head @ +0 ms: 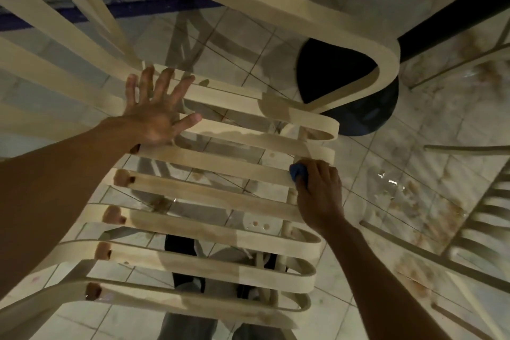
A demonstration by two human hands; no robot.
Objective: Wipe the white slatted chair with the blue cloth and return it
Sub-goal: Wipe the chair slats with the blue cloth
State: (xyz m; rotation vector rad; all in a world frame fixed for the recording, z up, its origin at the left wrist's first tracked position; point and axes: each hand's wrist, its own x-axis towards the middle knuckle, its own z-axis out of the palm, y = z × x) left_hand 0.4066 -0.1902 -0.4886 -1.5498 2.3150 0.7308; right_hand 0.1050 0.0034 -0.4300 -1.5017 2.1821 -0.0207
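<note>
The white slatted chair point(220, 163) fills the view above a tiled floor point(400, 188), its seat slats running crosswise. A black round bin point(358, 107) stands past its curved armrest. The left hand point(154, 110) lies flat on the slats, fingers spread wide. The right hand point(317, 188) grips the balled blue cloth point(298, 171) against a slat's right end.

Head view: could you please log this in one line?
left hand flat on white slatted chair | right hand grips blue cloth against it
</note>
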